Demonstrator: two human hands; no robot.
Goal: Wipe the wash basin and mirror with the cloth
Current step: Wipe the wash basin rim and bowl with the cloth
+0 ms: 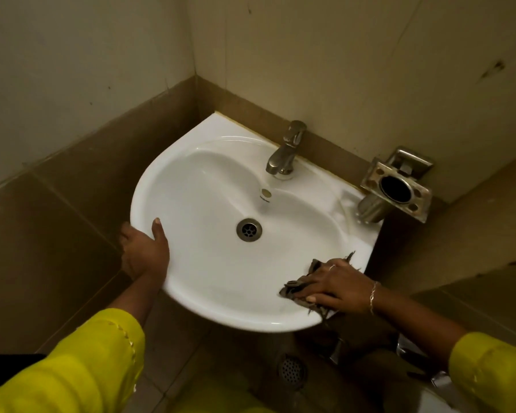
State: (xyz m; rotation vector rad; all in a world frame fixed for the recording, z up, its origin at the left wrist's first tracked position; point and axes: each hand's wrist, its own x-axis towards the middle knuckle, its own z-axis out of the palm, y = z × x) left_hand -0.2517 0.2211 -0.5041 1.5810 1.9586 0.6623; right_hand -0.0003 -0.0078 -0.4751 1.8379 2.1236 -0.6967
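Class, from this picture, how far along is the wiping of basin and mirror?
Done: the basin looks clean, though which parts were wiped cannot be told. In hand: the right hand holds the cloth on its near right rim; the left hand grips the left rim. Left: the mirror, which is not in view.

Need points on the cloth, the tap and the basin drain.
cloth [293, 288]: head view, crumpled left end.
tap [283, 158]: head view, middle of the spout.
basin drain [249, 230]: head view, centre of the grate.
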